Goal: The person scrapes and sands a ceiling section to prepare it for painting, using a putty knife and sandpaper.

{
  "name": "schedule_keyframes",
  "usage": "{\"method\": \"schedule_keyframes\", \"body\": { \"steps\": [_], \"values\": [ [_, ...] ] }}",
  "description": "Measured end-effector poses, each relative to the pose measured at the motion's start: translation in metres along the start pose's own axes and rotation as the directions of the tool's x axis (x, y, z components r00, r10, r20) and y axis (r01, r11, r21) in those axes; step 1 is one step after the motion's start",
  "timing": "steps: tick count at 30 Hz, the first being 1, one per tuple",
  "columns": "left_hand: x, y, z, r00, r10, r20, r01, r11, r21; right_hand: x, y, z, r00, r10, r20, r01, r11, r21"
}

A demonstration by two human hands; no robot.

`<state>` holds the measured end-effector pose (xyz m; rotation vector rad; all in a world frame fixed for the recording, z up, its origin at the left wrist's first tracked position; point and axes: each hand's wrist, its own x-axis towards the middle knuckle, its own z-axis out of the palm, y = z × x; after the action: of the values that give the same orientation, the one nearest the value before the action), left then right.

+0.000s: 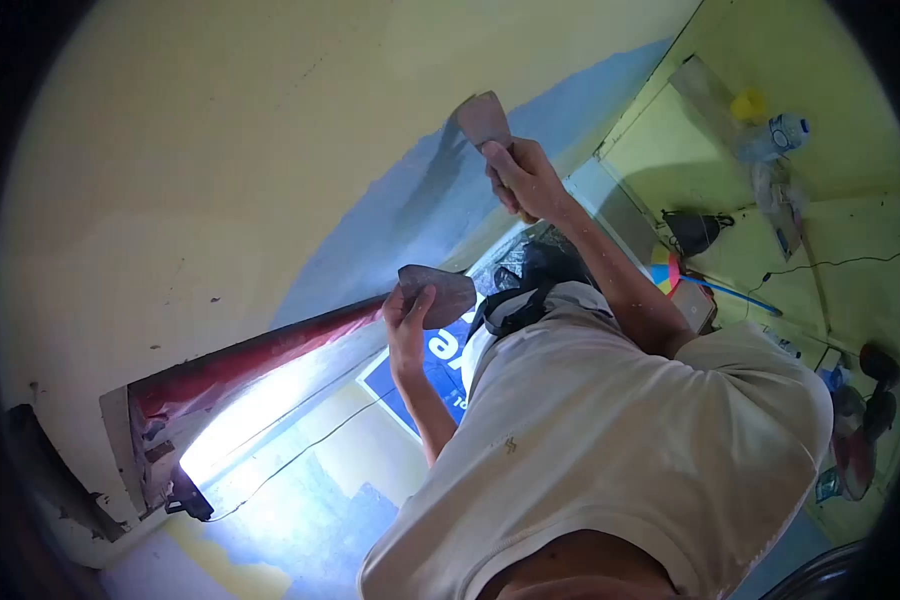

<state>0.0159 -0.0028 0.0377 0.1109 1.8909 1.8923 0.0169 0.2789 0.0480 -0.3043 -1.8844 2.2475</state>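
Observation:
My right hand [530, 180] is closed round the handle of a putty knife [484, 118], its broad flat blade up against or just in front of the wall. The blade and its shadow lie at the upper edge of a blue patch [380, 225] on the cream wall [190, 150]. Lower down and to the left, my left hand [408, 320] grips a flat, dull brown plate [445, 297], with the thumb across its face. Whether the blade touches the wall I cannot tell.
A bright lamp [188, 498] with a cord shines at lower left, below a red-lined recess [260, 365]. Past my body hangs a blue sign [440, 365]. At right, a shelf [705, 90] bears a plastic bottle [785, 132]; a black bag [695, 230] hangs nearby.

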Motion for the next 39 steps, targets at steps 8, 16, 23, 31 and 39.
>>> {"method": "schedule_keyframes", "body": {
  "steps": [8,16,23,31,39],
  "values": [
    [-0.004,-0.011,-0.006,0.999,0.001,-0.053,0.000,1.000,0.020,-0.001,0.005,-0.004,0.998,-0.002,-0.061,-0.005,0.994,-0.106],
    [-0.004,-0.005,-0.003,1.000,-0.013,-0.020,0.013,1.000,-0.002,-0.009,-0.002,0.005,0.997,-0.011,-0.078,0.005,0.997,-0.078],
    [0.000,-0.004,-0.002,1.000,0.009,-0.001,-0.009,1.000,-0.015,-0.006,0.006,-0.004,0.999,0.037,-0.031,-0.040,0.994,-0.099],
    [-0.005,0.001,0.001,0.999,0.022,0.034,-0.021,0.999,-0.027,-0.003,0.009,0.000,0.999,0.029,0.043,-0.031,0.999,0.030],
    [-0.009,0.003,-0.001,0.998,0.065,-0.020,-0.066,0.996,-0.065,-0.013,0.010,0.010,0.997,0.047,0.057,-0.049,0.999,0.024]
  ]
}}
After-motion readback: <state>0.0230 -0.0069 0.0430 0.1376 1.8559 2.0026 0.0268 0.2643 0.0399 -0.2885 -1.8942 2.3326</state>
